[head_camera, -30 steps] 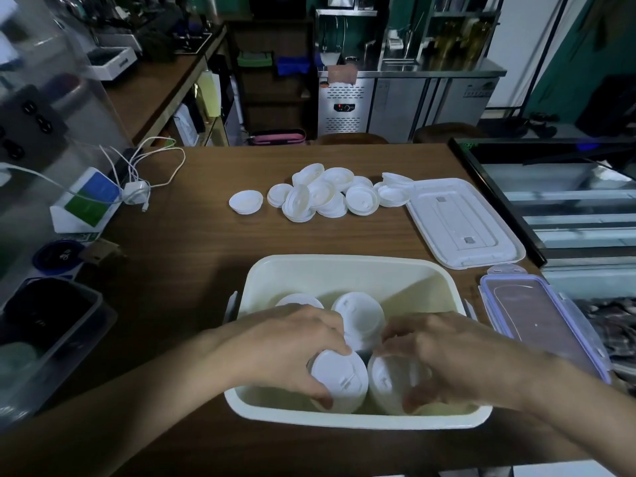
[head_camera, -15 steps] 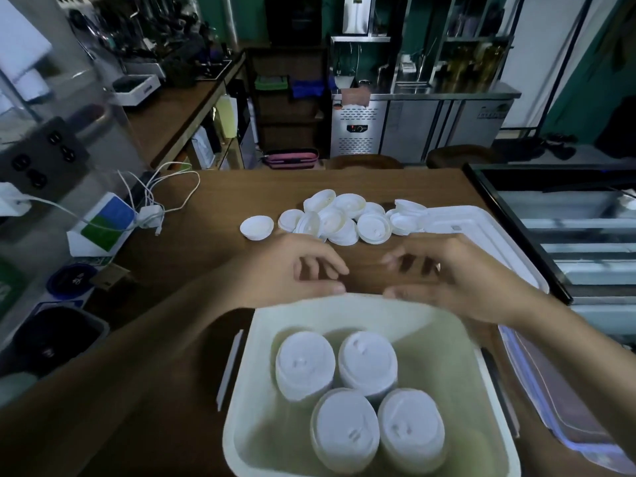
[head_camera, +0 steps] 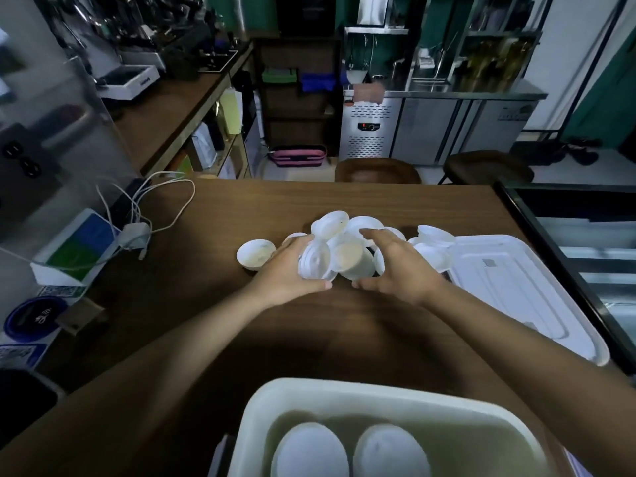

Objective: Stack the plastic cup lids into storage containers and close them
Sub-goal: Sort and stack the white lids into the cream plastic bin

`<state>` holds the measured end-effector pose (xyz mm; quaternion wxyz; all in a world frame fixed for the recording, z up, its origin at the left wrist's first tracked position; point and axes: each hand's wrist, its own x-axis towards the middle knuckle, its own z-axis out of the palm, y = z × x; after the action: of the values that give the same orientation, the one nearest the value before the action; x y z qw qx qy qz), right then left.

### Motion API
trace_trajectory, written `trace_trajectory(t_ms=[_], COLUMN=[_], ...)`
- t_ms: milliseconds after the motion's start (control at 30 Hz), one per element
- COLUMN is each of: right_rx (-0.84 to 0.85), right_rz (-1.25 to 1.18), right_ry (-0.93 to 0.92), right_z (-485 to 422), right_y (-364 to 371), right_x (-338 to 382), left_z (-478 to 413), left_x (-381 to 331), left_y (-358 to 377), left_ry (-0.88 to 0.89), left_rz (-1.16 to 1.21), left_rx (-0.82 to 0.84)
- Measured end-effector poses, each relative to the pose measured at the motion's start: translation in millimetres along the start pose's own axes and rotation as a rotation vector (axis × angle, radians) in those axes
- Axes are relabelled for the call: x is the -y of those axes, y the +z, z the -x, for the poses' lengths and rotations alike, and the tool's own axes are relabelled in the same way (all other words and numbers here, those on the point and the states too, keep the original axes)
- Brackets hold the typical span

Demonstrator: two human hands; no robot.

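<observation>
White plastic cup lids point(head_camera: 344, 249) are lying heaped mid-table point(head_camera: 241, 321); left hand point(head_camera: 292, 273) and right hand point(head_camera: 399, 270), fingers spread, are cupping the heap. Container point(head_camera: 344, 397) nearest, two stacks inside.

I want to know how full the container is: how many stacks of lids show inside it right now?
2: one stack on the left and one stack on the right, inside the container. Its near part is out of view, so more may be hidden.
</observation>
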<state>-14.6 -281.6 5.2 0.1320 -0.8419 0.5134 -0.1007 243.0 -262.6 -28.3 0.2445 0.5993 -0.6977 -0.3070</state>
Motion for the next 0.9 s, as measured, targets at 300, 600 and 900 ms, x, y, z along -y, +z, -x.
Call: trace_trajectory(t_ms=[300,600,900], right_rx=[-0.002,-0.128,-0.099], right_rz=[-0.190,-0.557,-0.716], right_ry=[0.063,0.006,-0.074], right_z=[-43,3,94], right_y=[36,-12,-55], right_x=[-1,22,66], left_z=[-11,33,115], left_x=[2,-26,-83], left_y=[8,-35,-52], left_ry=[0.074,0.140,0.298], left_rz=[0.063,0.188,0.195], left_rx=[-0.060,-0.128,-0.008])
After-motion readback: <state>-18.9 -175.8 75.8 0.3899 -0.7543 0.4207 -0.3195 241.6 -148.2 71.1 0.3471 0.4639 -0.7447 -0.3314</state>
